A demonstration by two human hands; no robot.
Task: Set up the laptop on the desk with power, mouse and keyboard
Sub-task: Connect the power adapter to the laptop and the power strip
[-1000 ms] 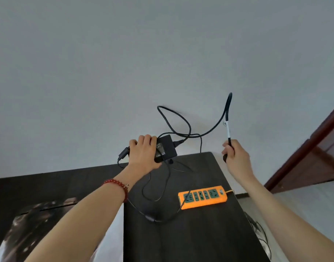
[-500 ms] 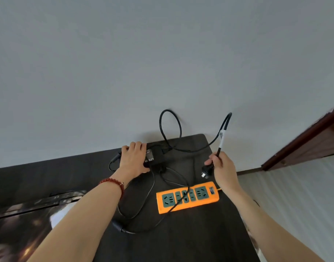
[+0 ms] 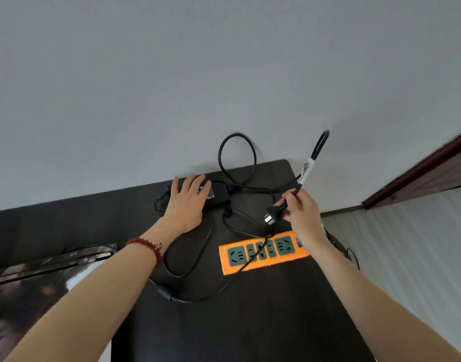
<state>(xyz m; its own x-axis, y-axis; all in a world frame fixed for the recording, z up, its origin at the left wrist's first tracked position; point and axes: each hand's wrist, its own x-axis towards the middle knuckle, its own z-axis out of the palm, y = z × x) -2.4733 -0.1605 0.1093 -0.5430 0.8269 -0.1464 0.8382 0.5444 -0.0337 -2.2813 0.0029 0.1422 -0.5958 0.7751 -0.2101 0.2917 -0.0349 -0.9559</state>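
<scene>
- Step in hand: power. We're on the mains end of the charger, judging by the layout; mouse and keyboard aren't in view.
- Landmark is the orange power strip, lying flat on the dark desk near its right edge.
- Right hand is just above the strip's right end, fingers curled around the black plug and pinching it at the cord end. Prongs point down-left toward the strip, not yet touching it.
- The plug's cord rises from the hand in a stiff loop beyond the strip, with a white tag on it.
- Left hand is beyond and left of the strip, fingers straight and flat, pressing on the power brick at the desk's far edge. Not gripping it.
- The thin output cable loops left of the strip and crosses over its middle sockets.
- Laptop: probably the dark slab well left of the strip; too blurred to confirm.
- Next, as we read it: rotate the prongs square to a free socket, likely the rightmost, then push straight down.
- Risk: the cable draped over the middle sockets gets in the way; the strip may slide when pushed.
</scene>
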